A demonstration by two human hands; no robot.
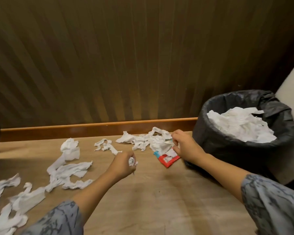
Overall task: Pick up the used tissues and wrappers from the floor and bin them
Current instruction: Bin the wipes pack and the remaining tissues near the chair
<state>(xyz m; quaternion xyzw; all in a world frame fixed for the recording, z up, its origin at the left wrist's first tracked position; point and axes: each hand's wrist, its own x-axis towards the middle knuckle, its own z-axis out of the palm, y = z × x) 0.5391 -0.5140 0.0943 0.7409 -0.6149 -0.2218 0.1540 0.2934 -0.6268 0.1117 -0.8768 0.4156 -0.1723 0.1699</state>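
- Left hand is curled tight round a small balled-up tissue, held just above the floor.
- Right hand is pinching at the tissue heap by the skirting board, fingers bent onto a white piece right above the red wrapper. Looks like it has hold of it, but how firmly I can't tell.
- So we're mid-gather, I'd say. Next up is probably swinging both loads over to the bin, which sits just right of that hand.
- Black liner, already well filled with white tissue.
- The tissues are crumpled, twisted strips, light and floppy, so bits may trail or drop.
- Plenty more strips lie scattered off to the left.
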